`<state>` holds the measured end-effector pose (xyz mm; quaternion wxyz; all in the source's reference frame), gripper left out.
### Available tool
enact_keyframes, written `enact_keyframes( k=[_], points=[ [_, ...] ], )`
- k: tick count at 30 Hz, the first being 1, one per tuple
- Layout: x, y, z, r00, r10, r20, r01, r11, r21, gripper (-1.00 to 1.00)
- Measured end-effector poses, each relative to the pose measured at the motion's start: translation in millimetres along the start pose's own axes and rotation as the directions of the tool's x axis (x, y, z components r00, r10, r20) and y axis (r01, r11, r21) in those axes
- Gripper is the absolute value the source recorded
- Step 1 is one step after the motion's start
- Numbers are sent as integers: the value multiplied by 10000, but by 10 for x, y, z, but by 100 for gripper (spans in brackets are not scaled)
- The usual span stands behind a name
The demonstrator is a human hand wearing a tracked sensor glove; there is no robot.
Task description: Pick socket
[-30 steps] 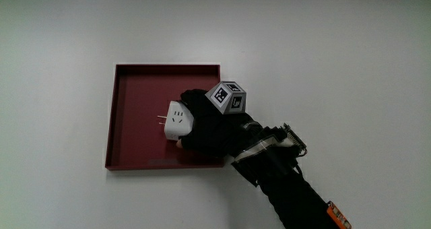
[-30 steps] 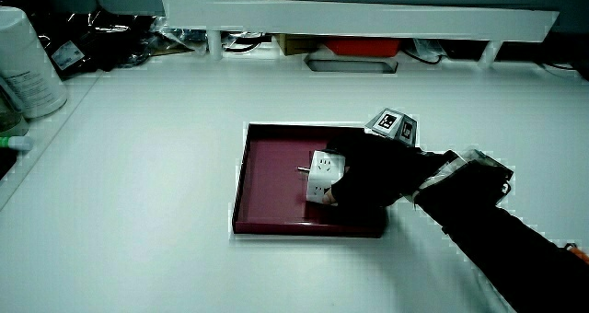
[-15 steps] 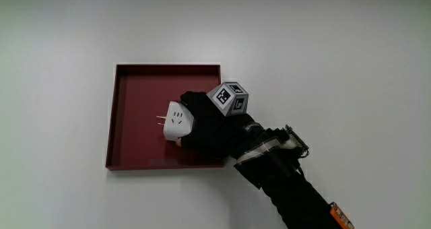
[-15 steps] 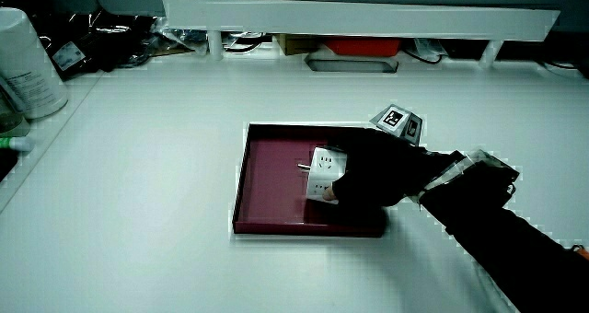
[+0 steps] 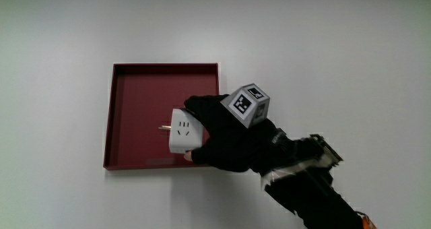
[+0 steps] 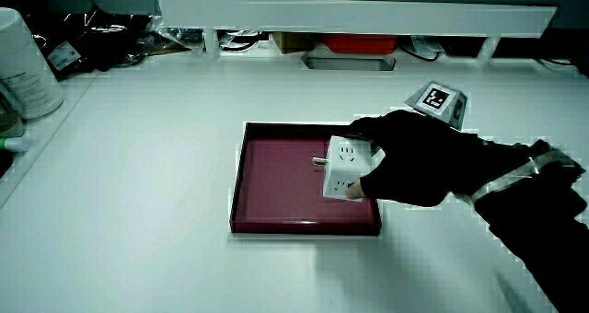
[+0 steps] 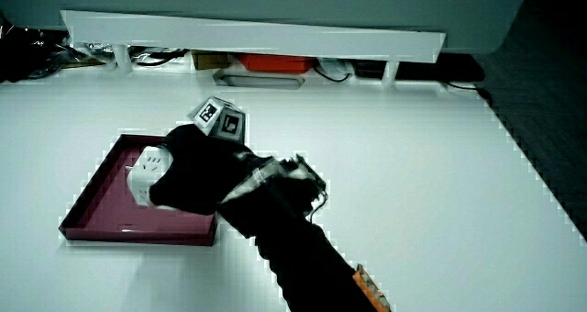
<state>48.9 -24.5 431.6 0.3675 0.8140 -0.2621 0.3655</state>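
My black-gloved hand (image 5: 229, 138) has its fingers (image 6: 368, 189) clamped on the white cube-shaped plastic socket (image 5: 183, 132), forearm slanting in over the tabletop (image 5: 337, 60). Versus a second ago, the socket looks lifted off the floor of the shallow dark-red square tray (image 5: 135, 94), pins pointing across it, so I judge the pick nearly done.

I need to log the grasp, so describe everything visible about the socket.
The socket is a white, plastic-looking cube adapter with rounded edges. Slotted outlet holes show on its upper face in the main view and on two faces in a side view. Metal prongs stick out sideways over the dark red tray. The hand has it in its grip, apparently lifted above the tray floor.
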Motion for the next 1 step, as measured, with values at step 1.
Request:
enact_keyframes(
  k=[1],
  points=[
    [-19, -46, 9, 10000, 13, 82, -12, 10000, -45, 100]
  ],
)
